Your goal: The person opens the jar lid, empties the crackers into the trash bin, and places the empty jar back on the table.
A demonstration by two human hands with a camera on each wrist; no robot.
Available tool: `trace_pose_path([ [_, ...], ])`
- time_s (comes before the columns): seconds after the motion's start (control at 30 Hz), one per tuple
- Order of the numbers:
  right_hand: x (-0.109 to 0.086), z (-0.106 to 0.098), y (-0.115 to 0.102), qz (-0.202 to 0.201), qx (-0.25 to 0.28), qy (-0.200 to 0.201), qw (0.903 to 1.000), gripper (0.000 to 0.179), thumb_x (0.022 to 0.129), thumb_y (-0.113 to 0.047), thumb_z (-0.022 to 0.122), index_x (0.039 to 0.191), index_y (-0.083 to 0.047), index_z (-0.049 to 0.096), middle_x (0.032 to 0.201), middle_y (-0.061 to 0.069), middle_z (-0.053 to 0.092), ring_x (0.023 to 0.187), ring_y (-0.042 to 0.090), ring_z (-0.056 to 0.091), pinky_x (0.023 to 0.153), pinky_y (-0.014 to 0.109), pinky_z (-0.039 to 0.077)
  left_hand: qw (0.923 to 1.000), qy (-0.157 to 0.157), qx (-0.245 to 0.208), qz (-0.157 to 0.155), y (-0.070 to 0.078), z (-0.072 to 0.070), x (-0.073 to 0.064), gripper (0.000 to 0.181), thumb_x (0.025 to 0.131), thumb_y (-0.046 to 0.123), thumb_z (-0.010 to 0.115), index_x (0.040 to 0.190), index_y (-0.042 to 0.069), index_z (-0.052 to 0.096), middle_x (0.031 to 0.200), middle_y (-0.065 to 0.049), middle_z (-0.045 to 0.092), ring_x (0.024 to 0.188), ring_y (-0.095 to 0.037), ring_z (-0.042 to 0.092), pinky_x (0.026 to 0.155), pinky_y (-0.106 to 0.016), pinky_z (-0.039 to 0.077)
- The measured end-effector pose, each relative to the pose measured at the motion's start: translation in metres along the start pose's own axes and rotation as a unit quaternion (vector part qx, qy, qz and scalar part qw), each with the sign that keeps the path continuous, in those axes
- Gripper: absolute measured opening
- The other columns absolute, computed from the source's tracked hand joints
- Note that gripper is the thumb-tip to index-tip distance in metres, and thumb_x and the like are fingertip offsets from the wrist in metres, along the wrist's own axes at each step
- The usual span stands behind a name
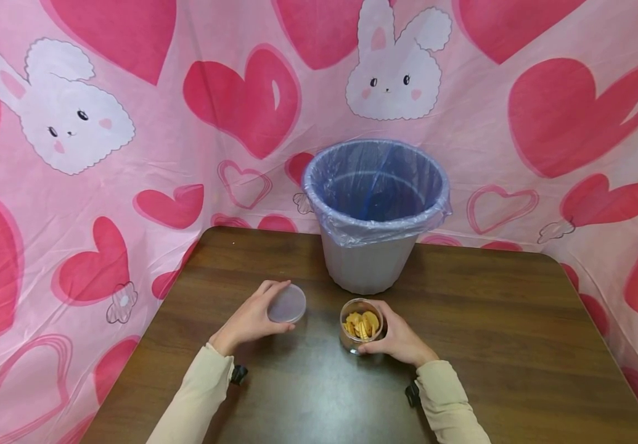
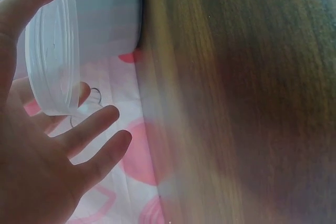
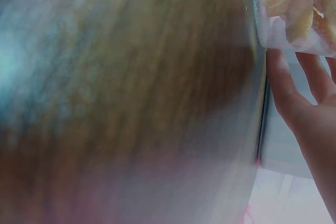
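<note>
My left hand (image 1: 248, 318) holds a round translucent plastic lid (image 1: 288, 304) by its edge, above the table. In the left wrist view the lid (image 2: 51, 59) stands on edge between thumb and index finger, with the other fingers spread apart. A clear round jar (image 1: 350, 340) is gripped from its right side by my right hand (image 1: 403, 340). Its top is uncovered, and yellow-orange flat pieces (image 1: 362, 324) fill part of it; their kind is unclear. The right wrist view catches only a corner of the jar (image 3: 278, 38), with fingers against it.
Behind the hands, a light grey bin (image 1: 371, 268) lined with a bluish plastic bag (image 1: 376, 228) stands at the back of the dark wooden table (image 1: 518, 345). A pink cloth (image 1: 241, 37) with hearts and rabbits hangs around the table's back and sides.
</note>
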State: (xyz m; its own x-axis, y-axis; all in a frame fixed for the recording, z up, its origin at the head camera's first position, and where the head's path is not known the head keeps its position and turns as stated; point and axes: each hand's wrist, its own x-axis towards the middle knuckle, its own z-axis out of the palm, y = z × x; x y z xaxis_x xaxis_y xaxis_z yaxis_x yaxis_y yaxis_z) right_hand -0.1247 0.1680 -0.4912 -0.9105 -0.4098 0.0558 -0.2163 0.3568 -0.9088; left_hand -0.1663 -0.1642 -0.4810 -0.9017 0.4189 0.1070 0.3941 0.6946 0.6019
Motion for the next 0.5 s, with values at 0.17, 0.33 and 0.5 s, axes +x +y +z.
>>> trace_pose_path([
  [0.17, 0.0001, -0.0003, -0.0001, 0.0, -0.003, 0.0, 1.0, 0.084, 0.059, -0.021, 0.084, 0.129, -0.008, 0.04, 0.127, 0.011, 0.049, 0.113, 0.021, 0.047, 0.096, 0.031, 0.036, 0.9999, -0.005, -0.003, -0.011, -0.0001, -0.0006, -0.0017, 0.087, 0.06, 0.045, 0.079, 0.134, 0.038, 0.033, 0.121, 0.009, 0.042, 0.097, -0.013, 0.05, 0.075, -0.028, 0.047],
  [0.33, 0.0, -0.0004, 0.0007, 0.003, -0.003, 0.001, 1.0, 0.084, 0.058, -0.022, 0.084, 0.129, -0.009, 0.04, 0.128, 0.01, 0.048, 0.114, 0.02, 0.047, 0.097, 0.031, 0.035, 0.9997, -0.008, -0.006, -0.022, 0.0, -0.001, -0.003, 0.087, 0.06, 0.044, 0.079, 0.134, 0.037, 0.034, 0.121, 0.008, 0.042, 0.098, -0.013, 0.049, 0.076, -0.029, 0.047],
  [0.5, -0.0002, -0.0006, 0.0002, 0.006, -0.003, 0.001, 1.0, 0.085, 0.058, -0.024, 0.084, 0.129, -0.009, 0.04, 0.128, 0.01, 0.048, 0.114, 0.019, 0.047, 0.098, 0.032, 0.035, 0.9997, -0.007, -0.007, -0.023, -0.0019, -0.0005, -0.0044, 0.087, 0.06, 0.045, 0.079, 0.134, 0.036, 0.034, 0.12, 0.008, 0.043, 0.098, -0.012, 0.049, 0.076, -0.029, 0.047],
])
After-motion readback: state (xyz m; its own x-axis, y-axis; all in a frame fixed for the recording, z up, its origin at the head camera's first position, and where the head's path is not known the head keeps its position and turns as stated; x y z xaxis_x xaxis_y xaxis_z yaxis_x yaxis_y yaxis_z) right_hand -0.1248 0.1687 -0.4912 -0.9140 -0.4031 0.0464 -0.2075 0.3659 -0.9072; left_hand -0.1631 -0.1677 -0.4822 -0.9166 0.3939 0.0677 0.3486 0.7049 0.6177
